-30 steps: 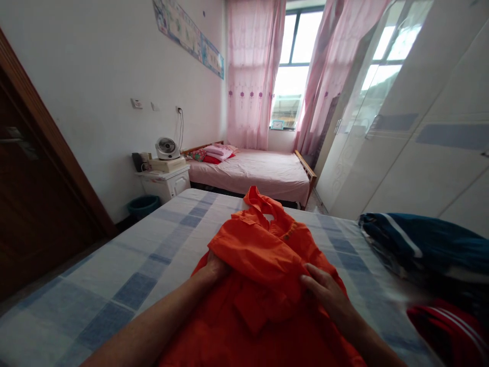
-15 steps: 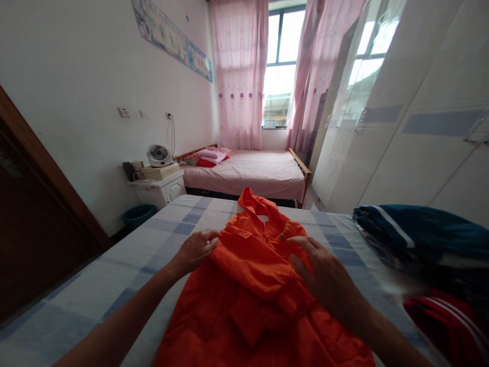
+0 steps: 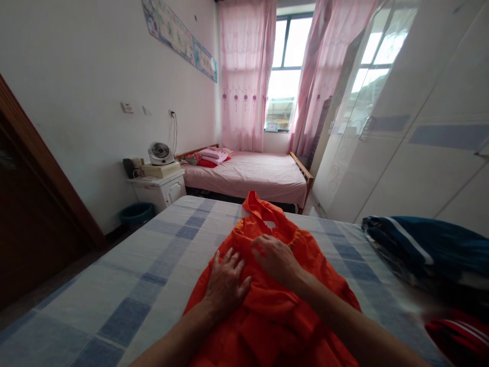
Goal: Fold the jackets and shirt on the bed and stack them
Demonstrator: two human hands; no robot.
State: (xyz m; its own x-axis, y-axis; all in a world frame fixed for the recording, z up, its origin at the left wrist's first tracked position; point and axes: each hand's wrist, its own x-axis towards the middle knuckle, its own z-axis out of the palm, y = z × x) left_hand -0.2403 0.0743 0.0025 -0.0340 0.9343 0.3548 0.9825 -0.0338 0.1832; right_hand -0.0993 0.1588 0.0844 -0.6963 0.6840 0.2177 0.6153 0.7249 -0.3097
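Orange garment [image 3: 275, 316] lies front and middle on the near bed [image 3: 153, 275], collar end pointing toward the window, lower part running out of frame at the bottom; left hand [image 3: 225, 280] flat on its left part, fingers spread wide, palm down; right hand [image 3: 277, 260] over the upper middle below the collar, fingers loosely bent, cannot tell whether they pinch any cloth; containers: teal bin [image 3: 136, 216] on the floor beside the nightstand, inside too dark to read; white nightstand [image 3: 174, 192] has its front panel closed, contents hidden, with a flat box [image 3: 162, 170] on top and a small fan [image 3: 160, 153] standing on that box; white wardrobe [image 3: 376, 171] along the right side, doors closed, contents hidden, window reflected in one panel; dark blue clothing with a white stripe [image 3: 439, 244] piled on the near bed at right, red striped clothing [image 3: 458, 331] just in front of it, partly cut off; far bed [image 3: 260, 173] under the window carries folded pink bedding [image 3: 214, 154] at its left end.
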